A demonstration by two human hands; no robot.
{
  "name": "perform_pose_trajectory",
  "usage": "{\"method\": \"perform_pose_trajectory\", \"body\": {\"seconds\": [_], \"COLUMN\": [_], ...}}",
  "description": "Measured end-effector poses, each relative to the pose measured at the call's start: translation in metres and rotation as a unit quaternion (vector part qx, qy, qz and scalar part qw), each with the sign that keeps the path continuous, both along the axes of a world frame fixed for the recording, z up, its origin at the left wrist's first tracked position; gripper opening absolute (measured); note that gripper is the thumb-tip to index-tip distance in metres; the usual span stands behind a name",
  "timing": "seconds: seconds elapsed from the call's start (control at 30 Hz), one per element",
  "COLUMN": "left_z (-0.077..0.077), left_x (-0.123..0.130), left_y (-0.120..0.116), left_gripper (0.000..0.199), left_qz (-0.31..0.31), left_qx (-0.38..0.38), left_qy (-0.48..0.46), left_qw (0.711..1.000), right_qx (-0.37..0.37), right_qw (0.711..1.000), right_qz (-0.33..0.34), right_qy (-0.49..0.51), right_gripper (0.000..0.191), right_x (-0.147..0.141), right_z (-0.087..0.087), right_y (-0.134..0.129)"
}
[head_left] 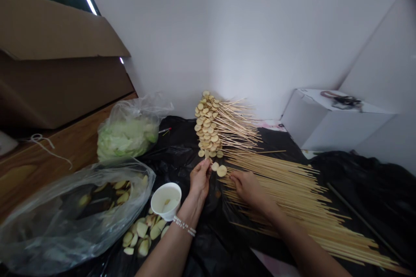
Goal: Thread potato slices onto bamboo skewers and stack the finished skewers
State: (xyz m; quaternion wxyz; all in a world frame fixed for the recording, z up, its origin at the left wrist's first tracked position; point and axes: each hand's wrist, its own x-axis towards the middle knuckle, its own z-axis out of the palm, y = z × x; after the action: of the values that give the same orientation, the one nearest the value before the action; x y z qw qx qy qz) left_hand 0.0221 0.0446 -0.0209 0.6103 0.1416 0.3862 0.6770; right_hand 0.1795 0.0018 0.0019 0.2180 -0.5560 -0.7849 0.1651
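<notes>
My left hand pinches a small round potato slice at its fingertips. Just right of it, a second slice sits against the fingers of my right hand, which seems to hold a thin bamboo skewer, though the skewer is hard to see. My right hand rests above a wide spread of loose bamboo skewers. Beyond both hands lies a stacked heap of skewers threaded with potato slices. A beaded bracelet circles my left wrist.
Left of my hands stand a white cup of cloudy liquid, pale potato chunks, a clear bag of potato pieces and a bag of pale green leaves. Black plastic sheeting covers the surface. A cardboard box and white box stand behind.
</notes>
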Motion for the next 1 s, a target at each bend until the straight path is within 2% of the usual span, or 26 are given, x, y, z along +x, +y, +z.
{"method": "perform_pose_trajectory", "body": {"seconds": [0.13,0.67,0.87,1.0], "left_z": [-0.002,0.002,0.005,0.006], "left_x": [0.004,0.003,-0.001,-0.005], "left_y": [-0.002,-0.003,-0.001,0.002], "left_gripper": [0.019,0.02,0.007,0.006], "left_qz": [-0.029,-0.049,-0.017,0.012], "left_qx": [-0.009,-0.032,-0.027,-0.034], "left_qy": [0.006,-0.025,-0.029,-0.04], "left_qw": [1.0,0.998,0.999,0.999], "right_qx": [0.011,0.002,-0.006,-0.009], "right_qw": [1.0,1.0,1.0,1.0], "right_qz": [-0.005,-0.003,0.002,0.011], "right_qy": [-0.006,0.004,0.014,0.021], "right_gripper": [0.03,0.029,0.03,0.031], "right_x": [-0.003,0.001,0.002,0.006], "right_z": [-0.004,-0.002,-0.001,-0.001], "right_y": [0.001,0.005,0.004,0.005]}}
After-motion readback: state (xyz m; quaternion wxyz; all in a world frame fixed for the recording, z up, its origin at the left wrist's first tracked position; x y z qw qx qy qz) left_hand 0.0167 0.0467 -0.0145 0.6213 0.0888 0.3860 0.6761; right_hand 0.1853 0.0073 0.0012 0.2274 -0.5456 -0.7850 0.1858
